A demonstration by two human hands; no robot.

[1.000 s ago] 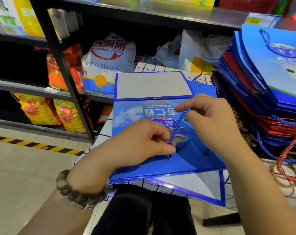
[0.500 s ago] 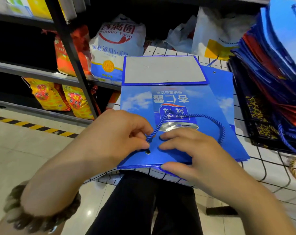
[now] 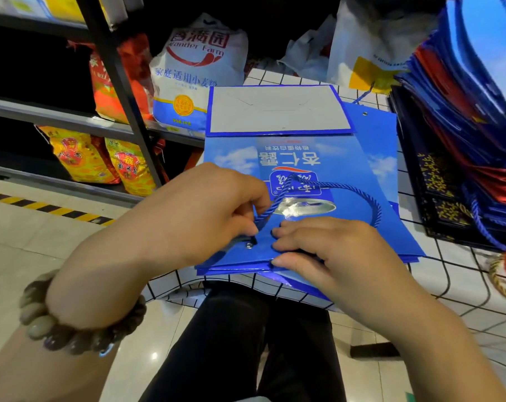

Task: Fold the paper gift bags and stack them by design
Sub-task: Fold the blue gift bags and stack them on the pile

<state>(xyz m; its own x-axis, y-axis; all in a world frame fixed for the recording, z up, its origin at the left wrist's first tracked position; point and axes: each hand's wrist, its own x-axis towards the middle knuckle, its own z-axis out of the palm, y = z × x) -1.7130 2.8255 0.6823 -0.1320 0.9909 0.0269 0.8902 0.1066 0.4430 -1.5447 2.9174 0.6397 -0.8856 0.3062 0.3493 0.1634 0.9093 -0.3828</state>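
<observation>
Blue gift bag (image 3: 347, 158) lies flat on the checked table (image 3: 449, 271) under both hands. Left hand (image 3: 194, 216) pinches its rope handle (image 3: 362, 195) beside the eyelet; right hand (image 3: 333, 256) grips the near edge. Stacked bags (image 3: 463, 111) crowd in right of the right hand; a flour sack (image 3: 196, 74) stands beyond the left.

The left hand (image 3: 205, 219) covers the near left corner of the blue gift bag (image 3: 347, 169), and its curled fingertips hide part of the blue cord (image 3: 347, 188) just beside the eyelet (image 3: 249, 245). The cord's other end vanishes behind the right hand (image 3: 336, 256), which also masks the bag's near edge. A second blue bag (image 3: 376, 117) underneath shows only its far right corner. The stack of bags (image 3: 460, 91) on the right is blurred and cut by the top and right edges, its prints unreadable. Small print on the white plastic bag (image 3: 362, 36) is too small to read. A gold cord (image 3: 499, 282) runs off the right edge.
</observation>
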